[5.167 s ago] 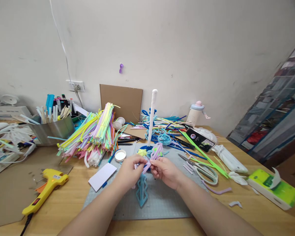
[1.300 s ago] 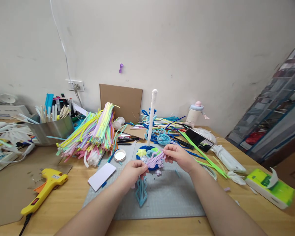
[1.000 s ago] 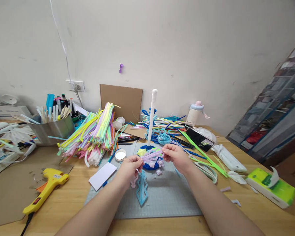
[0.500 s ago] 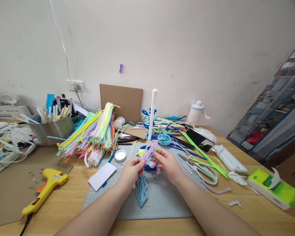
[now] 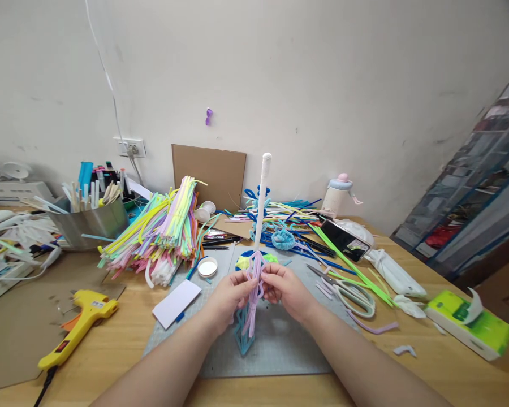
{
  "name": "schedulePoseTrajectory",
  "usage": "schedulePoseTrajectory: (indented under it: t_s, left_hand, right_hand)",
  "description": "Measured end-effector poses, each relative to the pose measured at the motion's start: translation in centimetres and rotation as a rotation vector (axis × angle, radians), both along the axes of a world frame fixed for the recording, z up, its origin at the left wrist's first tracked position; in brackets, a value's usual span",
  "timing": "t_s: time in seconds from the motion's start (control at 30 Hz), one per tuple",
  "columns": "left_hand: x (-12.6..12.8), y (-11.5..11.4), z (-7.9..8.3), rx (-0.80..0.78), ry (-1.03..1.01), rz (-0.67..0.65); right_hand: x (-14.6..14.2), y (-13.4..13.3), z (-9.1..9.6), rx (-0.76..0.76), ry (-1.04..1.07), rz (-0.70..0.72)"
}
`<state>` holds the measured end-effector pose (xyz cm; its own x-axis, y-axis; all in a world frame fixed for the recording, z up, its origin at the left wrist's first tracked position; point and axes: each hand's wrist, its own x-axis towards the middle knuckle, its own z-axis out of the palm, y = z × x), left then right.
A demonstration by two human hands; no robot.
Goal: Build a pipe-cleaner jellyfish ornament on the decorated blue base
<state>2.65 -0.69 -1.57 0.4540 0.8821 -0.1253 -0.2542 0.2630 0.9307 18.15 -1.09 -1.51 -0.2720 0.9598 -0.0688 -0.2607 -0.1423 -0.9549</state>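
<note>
Between my two hands is a lilac pipe-cleaner piece [image 5: 257, 265], upright, with zigzag edges and loose stems hanging at its bottom. My left hand [image 5: 233, 294] pinches its left side, and my right hand [image 5: 283, 285] grips the right edge with bent fingers. Below and partly behind it, a light-blue zigzag pipe-cleaner piece [image 5: 242, 339] lies on the grey cutting mat [image 5: 297, 350]. Just beyond my hands rises a white wrapped rod [image 5: 262, 209] from a blue base with yellow-green lumps [image 5: 242, 262]; my hands hide part of that base.
Left of the mat lies a yellow glue gun [image 5: 80, 328]; a pipe-cleaner bundle [image 5: 169, 232] and a metal pot of sticks [image 5: 93, 223] stand behind it. To the right are scissors [image 5: 356, 299], a phone [image 5: 345, 240] and a green tissue pack [image 5: 470, 325]. A white card [image 5: 177, 304] rests at the mat's left.
The lilac piece has turned from a slant to nearly upright, and its loose stems now hang in front of the light-blue piece. Both hands have shifted slightly with it.
</note>
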Motion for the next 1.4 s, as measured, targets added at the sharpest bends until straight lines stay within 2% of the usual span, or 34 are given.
schedulePoseTrajectory:
  t_s: [0.13, 0.23, 0.37, 0.7, 1.03, 1.13, 1.4]
  left_hand:
    - [0.04, -0.16, -0.19, -0.011, -0.022, -0.012]
    - [0.13, -0.18, -0.21, 0.034, 0.014, 0.037]
    - [0.18, -0.03, -0.32, 0.007, 0.057, 0.098]
    - [0.17, 0.09, -0.43, 0.008, 0.057, 0.101]
    - [0.12, 0.23, -0.74, -0.006, 0.048, 0.101]
    - [0.07, 0.24, -0.73, -0.015, 0.045, 0.114]
    - [0.00, 0.11, -0.40, -0.027, 0.028, 0.079]
  right_hand:
    - [-0.44, -0.11, -0.17, 0.024, -0.055, -0.016]
    - [-0.61, -0.12, -0.20, 0.059, -0.096, -0.052]
    - [-0.58, -0.26, -0.06, 0.082, -0.080, -0.040]
    - [-0.49, -0.25, -0.09, 0.074, -0.057, -0.015]
    - [-0.69, -0.11, -0.33, 0.108, -0.181, -0.066]
    - [-0.65, -0.15, -0.16, 0.091, -0.154, -0.091]
    - [-0.50, -0.15, 0.00, 0.069, -0.106, -0.045]
